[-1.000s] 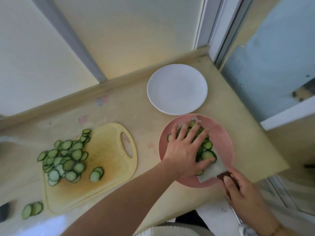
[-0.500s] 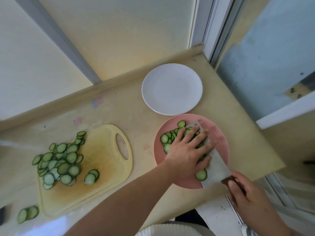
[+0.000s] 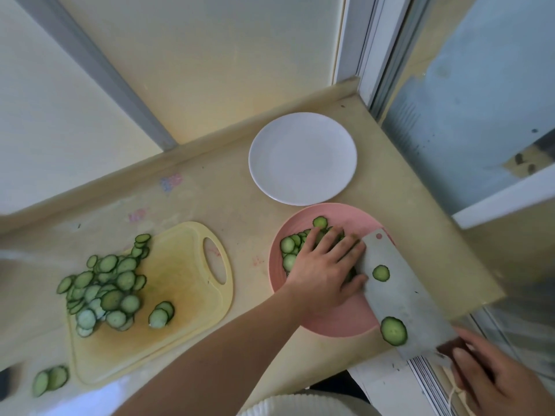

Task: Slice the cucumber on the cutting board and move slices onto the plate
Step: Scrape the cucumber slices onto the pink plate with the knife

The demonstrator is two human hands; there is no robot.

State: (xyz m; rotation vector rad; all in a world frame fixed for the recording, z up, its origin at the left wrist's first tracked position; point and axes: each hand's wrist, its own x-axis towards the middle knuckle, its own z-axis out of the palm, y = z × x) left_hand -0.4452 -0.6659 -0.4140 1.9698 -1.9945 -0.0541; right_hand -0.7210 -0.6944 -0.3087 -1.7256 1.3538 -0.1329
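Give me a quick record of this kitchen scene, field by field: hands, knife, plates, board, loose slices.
left hand: flat, fingers straight, on cucumber slices in the pink plate
right hand: grips the cleaver handle
cleaver: blade over the pink plate, two slices stuck on it
white plate: behind the pink plate, holds nothing
cutting board: yellow, a slice pile on its left part
stray slices: on the counter, front left of the board

Bare left forearm (image 3: 228, 349), no sleeve; white ribbed garment (image 3: 303, 405) at six o'clock; pale string (image 3: 458, 396) near right wrist.
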